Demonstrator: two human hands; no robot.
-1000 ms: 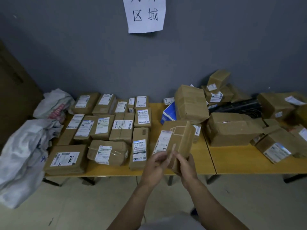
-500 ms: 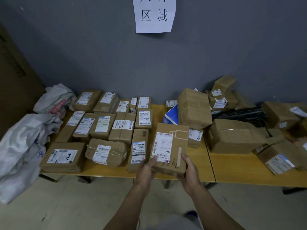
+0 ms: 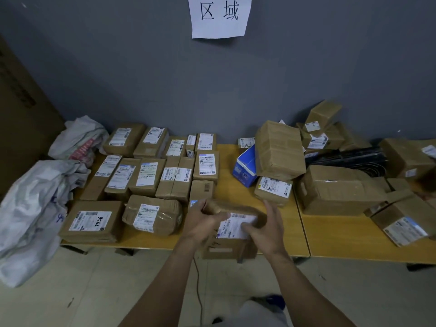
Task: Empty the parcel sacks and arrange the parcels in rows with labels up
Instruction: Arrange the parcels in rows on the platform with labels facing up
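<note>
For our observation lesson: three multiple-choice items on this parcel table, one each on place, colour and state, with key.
1. Where do the white sacks lie? A) at the left end of the table B) on the floor at right C) on the wall
2. What colour is the box beside the big tilted parcel? A) red B) blue C) green
3. How is the front parcel held? A) by one hand B) by nobody C) by two hands
Key: 1 A, they slump at its left edge; 2 B, blue sides; 3 C, left hand and right hand grip its ends.
</note>
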